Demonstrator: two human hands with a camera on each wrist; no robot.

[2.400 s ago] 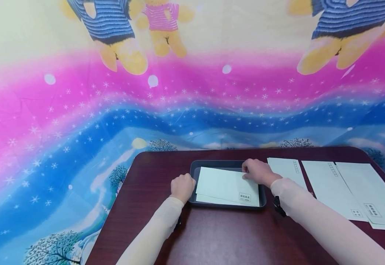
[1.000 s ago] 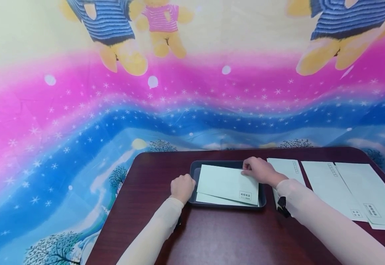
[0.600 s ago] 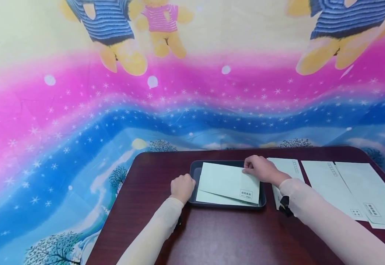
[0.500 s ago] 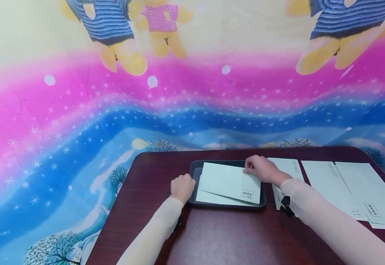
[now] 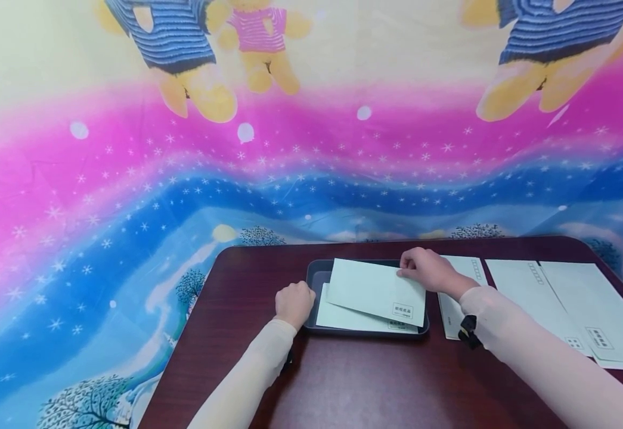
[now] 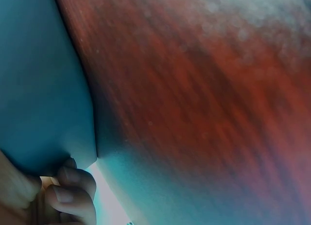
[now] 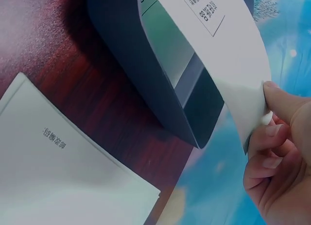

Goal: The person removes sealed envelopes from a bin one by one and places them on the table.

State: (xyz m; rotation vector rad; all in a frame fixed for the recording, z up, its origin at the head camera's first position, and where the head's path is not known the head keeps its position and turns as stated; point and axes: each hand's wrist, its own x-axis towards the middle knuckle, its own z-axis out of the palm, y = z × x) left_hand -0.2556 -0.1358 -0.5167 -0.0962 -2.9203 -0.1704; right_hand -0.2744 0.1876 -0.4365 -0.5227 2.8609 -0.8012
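Edge-pinching, the right hand (image 5: 430,272) is perhaps risking creasing that pale oblong paper envelope (image 5: 375,291), left hand (image 5: 294,304) gripping a grey oblong plastic tray (image 5: 319,276) alongside.

From farther back, the head view faces forward and down over the tabletop (image 5: 354,381) to the patterned cloth (image 5: 236,173). The left wrist view sits very near, the tray (image 6: 43,79) filling its upper left. The right wrist view, fingers (image 7: 262,170) at its right, looks closely at the held envelope (image 7: 231,45), which the head view shares; all three show the tray
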